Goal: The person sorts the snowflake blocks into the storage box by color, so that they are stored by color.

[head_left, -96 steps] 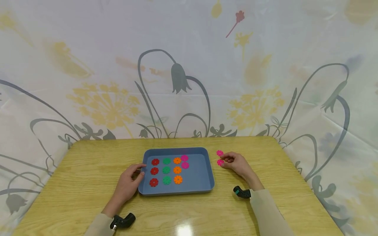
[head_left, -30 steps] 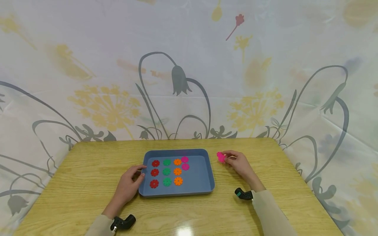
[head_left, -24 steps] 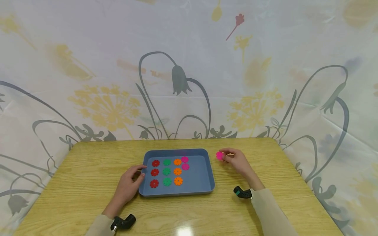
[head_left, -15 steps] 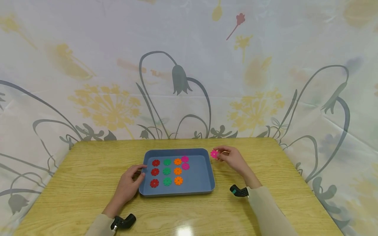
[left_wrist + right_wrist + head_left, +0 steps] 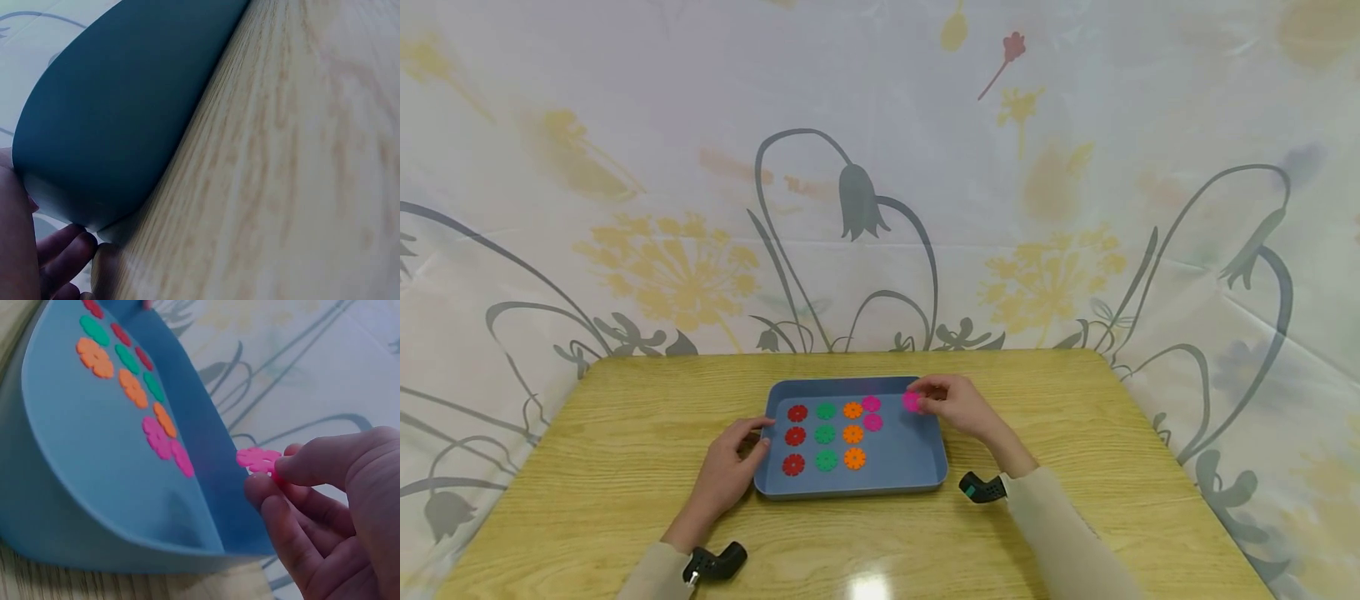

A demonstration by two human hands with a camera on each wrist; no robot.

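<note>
My right hand (image 5: 958,406) pinches a pink flower-shaped disc (image 5: 912,402) between thumb and fingertips, above the right part of the blue tray (image 5: 850,492). In the right wrist view, more pink shows just below the held disc (image 5: 257,459), partly hidden by the fingers. My left hand (image 5: 727,467) holds the tray's left edge, its thumb and index finger at the rim; the left wrist view shows curled fingers (image 5: 65,253) against the outer wall. Inside the tray lie columns of red discs (image 5: 795,436), green discs (image 5: 825,434) and orange discs (image 5: 853,433), plus two pink discs (image 5: 872,422).
The tray sits on a wooden table (image 5: 647,433), with wood surface on either side and in front of it. Behind the table hangs a pale cloth (image 5: 880,275) printed with flowers. A black wrist camera (image 5: 981,487) sits at the right cuff.
Two pink discs lay on the table right of the tray; my right hand gathered them and moved left over the tray's rim. My left hand has stayed at the tray's edge.
</note>
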